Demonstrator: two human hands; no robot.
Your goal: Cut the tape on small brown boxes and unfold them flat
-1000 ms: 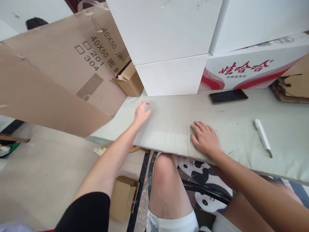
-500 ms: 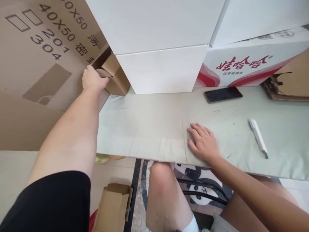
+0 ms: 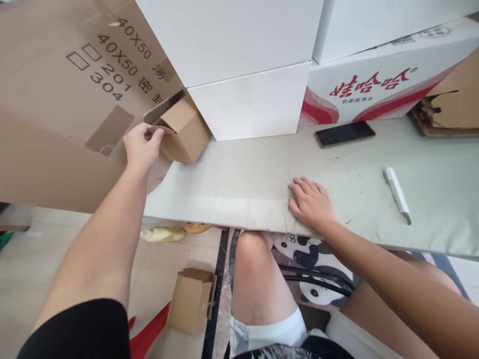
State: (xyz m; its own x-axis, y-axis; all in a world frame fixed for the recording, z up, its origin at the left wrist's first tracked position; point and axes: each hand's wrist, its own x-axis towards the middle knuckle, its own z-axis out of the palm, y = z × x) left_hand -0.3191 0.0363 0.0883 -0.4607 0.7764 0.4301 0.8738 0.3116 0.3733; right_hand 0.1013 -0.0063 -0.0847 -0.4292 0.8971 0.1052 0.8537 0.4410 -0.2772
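My left hand (image 3: 142, 145) pinches the edge flap of a small brown cardboard box (image 3: 190, 130) at the left end of the cloth-covered table (image 3: 232, 189). The box's near end stands open, its flaps folded out, and its inside is mostly hidden. Beside that hand rises a large printed carton (image 3: 67, 134). My right hand (image 3: 311, 202) lies palm down on the cloth, fingers spread and holding nothing. To its right rests a white utility knife (image 3: 397, 194). A dark phone (image 3: 345, 134) lies beyond it.
White boxes (image 3: 250, 109) are stacked along the back. Right of them stands a white and red printed carton (image 3: 355, 94), with flattened cardboard (image 3: 449, 112) farther right. On the floor are another small cardboard box (image 3: 190, 299) and a yellowish bottle (image 3: 163, 234).
My left hand has drawn the small cardboard box slightly toward me, away from the white boxes. The large carton's lower edge has shifted. My right hand stays flat on the cloth.
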